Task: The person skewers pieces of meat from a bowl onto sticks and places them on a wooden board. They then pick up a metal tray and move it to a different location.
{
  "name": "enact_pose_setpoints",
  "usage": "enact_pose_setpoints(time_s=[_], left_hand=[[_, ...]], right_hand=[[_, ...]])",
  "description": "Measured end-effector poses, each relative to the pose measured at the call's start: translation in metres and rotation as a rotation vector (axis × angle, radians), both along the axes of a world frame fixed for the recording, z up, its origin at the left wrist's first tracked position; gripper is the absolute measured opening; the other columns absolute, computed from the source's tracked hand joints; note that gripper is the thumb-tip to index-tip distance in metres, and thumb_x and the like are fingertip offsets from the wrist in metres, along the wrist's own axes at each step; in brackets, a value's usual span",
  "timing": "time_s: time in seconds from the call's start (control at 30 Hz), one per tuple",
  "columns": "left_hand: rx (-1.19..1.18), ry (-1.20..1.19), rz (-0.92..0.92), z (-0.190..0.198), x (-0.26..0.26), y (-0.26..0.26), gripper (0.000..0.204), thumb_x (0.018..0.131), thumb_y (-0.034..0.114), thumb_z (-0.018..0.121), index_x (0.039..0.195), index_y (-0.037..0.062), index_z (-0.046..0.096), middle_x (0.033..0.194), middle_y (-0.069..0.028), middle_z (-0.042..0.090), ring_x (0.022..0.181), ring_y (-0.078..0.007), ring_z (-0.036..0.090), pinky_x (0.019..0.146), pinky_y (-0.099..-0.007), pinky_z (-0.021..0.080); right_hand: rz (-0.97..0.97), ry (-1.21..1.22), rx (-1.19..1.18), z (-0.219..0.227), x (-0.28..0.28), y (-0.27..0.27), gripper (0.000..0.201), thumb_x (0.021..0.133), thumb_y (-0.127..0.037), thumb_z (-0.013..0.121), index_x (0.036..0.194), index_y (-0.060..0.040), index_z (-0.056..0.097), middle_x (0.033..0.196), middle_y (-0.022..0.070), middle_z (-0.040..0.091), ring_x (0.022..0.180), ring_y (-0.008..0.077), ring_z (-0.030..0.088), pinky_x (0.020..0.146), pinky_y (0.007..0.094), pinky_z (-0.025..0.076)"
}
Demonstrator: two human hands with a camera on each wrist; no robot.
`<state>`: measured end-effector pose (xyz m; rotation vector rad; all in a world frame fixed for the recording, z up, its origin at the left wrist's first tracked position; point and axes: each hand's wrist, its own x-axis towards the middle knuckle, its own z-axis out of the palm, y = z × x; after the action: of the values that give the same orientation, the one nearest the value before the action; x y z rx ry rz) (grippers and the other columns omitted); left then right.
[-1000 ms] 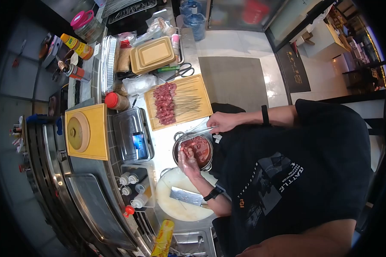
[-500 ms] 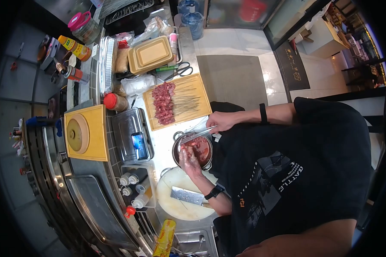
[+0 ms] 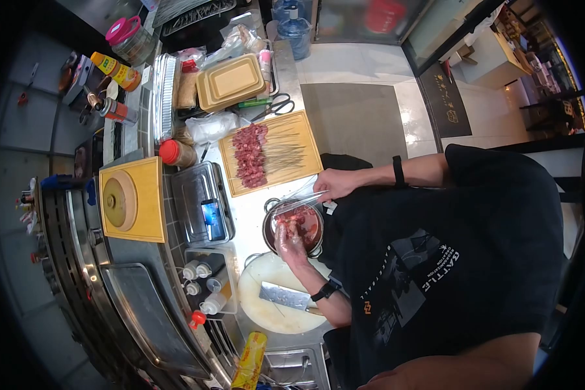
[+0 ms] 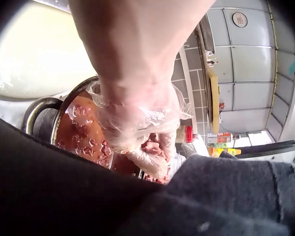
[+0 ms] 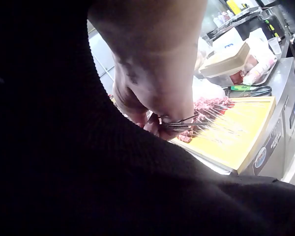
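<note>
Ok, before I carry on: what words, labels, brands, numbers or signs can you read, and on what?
"BATTLE": on the black T-shirt.
Smaller lettering on the same shirt: too blurred to read surely.
Yellow bottle and yellow package: printing too small.
Dark mat: pale characters, too blurred.
Round wall sign: unreadable.
Oval sticker, right wrist view: unreadable.
Phone screen: too small.

Kitchen (cleaver [image 3: 284, 296], round chopping board [image 3: 257, 315])

Raw red meat [image 4: 83, 135] lies in reddish liquid in a round metal pot [image 4: 60, 114]; the gloved left hand [image 4: 142, 125] holds some pieces. The right hand [image 3: 336, 185] grips thin skewers [image 3: 309, 198], slanting over the pot.
</note>
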<state>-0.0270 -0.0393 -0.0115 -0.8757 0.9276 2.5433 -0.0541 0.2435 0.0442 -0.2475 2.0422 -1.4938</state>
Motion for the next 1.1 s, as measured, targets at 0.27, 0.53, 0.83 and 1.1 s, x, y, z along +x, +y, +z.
enact_pose_setpoints(time_s=[0.27,0.53,0.83,1.1], left_hand=[[-0.045,0.020,-0.053,0.012,0.003,0.005,0.027,0.099,0.002,0.064,0.124,-0.0075,0.059,0.120,-0.0153,0.063,0.109,-0.0236,0.063,0.092,-0.0344,0.058],[-0.160,0.006,-0.039,0.033,0.000,0.015,0.042,0.101,0.020,0.070,0.134,-0.0020,0.057,0.122,-0.0114,0.064,0.108,-0.0196,0.062,0.092,-0.0346,0.053],[-0.136,0.065,0.027,0.004,0.001,-0.003,0.034,0.100,0.011,0.068,0.132,-0.0006,0.062,0.116,-0.0095,0.068,0.096,-0.0141,0.062,0.078,-0.0277,0.052],[-0.057,-0.012,0.073,0.000,-0.002,0.003,0.025,0.100,0.002,0.066,0.123,-0.0071,0.064,0.108,-0.0099,0.066,0.089,-0.0123,0.058,0.072,-0.0220,0.052]], right_hand=[[-0.030,-0.037,-0.037,-0.006,0.000,0.000,0.016,0.095,-0.010,0.073,0.094,0.0045,0.067,0.069,0.0073,0.071,0.065,0.0109,0.070,0.056,0.0303,0.051],[-0.072,-0.032,-0.023,-0.008,0.001,-0.004,0.015,0.093,-0.009,0.073,0.094,0.0050,0.067,0.069,0.0083,0.070,0.063,0.0113,0.070,0.056,0.0307,0.051],[-0.065,-0.002,-0.001,-0.004,0.000,-0.006,0.016,0.093,-0.011,0.074,0.093,0.0044,0.068,0.068,0.0086,0.071,0.062,0.0113,0.069,0.057,0.0305,0.051],[-0.065,-0.004,-0.004,-0.003,0.002,-0.011,0.018,0.093,-0.013,0.074,0.090,0.0031,0.068,0.067,0.0075,0.071,0.062,0.0104,0.068,0.056,0.0296,0.050]])
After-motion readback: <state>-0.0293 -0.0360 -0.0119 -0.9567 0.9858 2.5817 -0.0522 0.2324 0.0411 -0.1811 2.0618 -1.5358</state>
